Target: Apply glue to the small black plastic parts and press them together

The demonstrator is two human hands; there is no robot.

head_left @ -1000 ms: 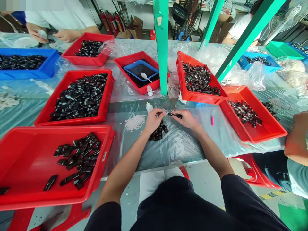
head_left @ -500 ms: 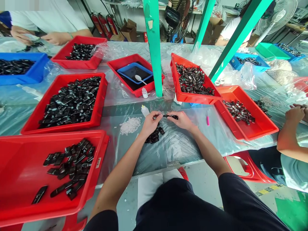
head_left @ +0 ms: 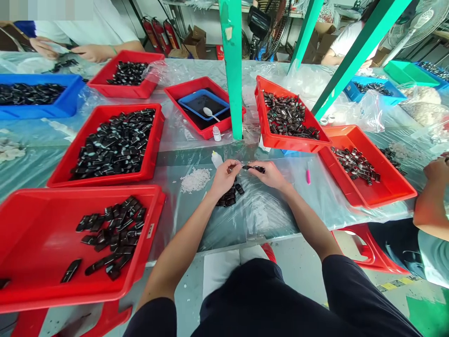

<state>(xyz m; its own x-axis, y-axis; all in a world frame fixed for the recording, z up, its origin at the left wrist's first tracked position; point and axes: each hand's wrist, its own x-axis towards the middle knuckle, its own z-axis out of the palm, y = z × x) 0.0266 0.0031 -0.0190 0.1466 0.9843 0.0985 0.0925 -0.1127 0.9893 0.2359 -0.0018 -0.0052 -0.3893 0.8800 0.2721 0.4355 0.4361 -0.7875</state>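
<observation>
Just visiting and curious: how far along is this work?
Possibly done: black parts in the nearest red tray; nothing confirms it. In hand: the right hand holds a black piece, the left hand close to its tip. Apparently left: dark pieces near the hands and white bits. Overall progress, I cannot tell.

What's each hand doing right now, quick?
Left hand: fingertips pinched together; whether they grip anything can't be told.
Right hand: closed on a small glossy black part.

My one head view looks forward and steeply down, the bench [head_left: 270,210] at middle distance across its centre.
</observation>
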